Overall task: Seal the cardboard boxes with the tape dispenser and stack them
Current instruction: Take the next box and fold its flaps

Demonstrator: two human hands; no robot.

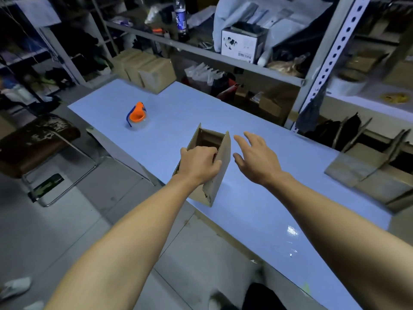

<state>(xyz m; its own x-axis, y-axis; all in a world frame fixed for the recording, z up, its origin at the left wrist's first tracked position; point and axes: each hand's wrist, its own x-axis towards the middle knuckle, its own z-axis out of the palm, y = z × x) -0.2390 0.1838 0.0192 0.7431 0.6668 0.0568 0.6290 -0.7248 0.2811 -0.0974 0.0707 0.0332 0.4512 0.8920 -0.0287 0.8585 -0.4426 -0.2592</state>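
The left hand [199, 163] grips the near end of an open box [214, 166], its fingers curled over the top edge and into the opening. The box stands on the table [257, 211] near its front edge, with its flaps up and its dark inside showing. The right hand [257, 157] hovers just beside the box's right flap, fingers spread and relaxed, holding nothing and touching nothing. Well apart, to the far left on the table, lies the orange and blue dispenser [136, 116]. Three closed boxes [145, 69] stand in a row at the table's far corner. Flat cardboard [357, 168] lies at the right edge.
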